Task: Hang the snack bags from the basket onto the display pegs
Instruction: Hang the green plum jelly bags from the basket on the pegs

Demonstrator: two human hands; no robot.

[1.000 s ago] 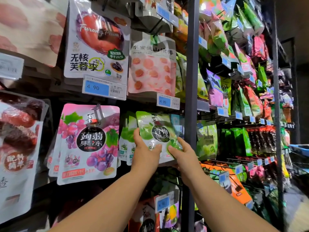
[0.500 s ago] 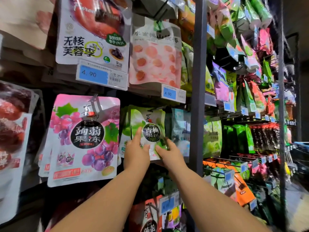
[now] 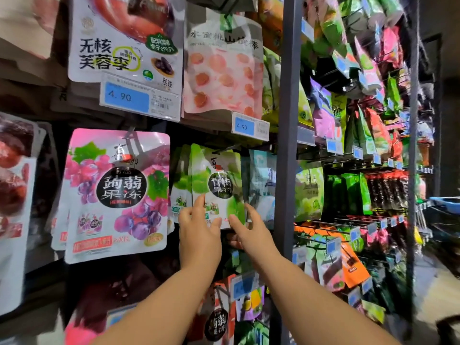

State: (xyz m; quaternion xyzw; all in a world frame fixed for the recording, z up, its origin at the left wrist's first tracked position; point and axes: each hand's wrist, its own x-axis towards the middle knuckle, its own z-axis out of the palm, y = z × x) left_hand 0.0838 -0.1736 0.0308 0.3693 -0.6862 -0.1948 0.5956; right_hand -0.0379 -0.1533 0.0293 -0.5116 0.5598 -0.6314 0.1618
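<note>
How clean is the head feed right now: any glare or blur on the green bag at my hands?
Head view: glare streaks the green bag and the grape bag; far-left packs smeared; lower shelves in deep shadow; left hand and right hand fairly sharp.

Glossy green plastic plum-jelly snack pouch (image 3: 216, 185) moved up toward 11 o'clock, from tilted and held clear of the rack to upright, top at the thin metal peg (image 3: 225, 148), flat against the hanging row of matching green pouches (image 3: 180, 180). Left hand (image 3: 199, 235) went from clasping its side to straight fingers at the pouch's 7 o'clock corner; right hand (image 3: 251, 232) slid to the 5 o'clock corner, grip loosened
</note>
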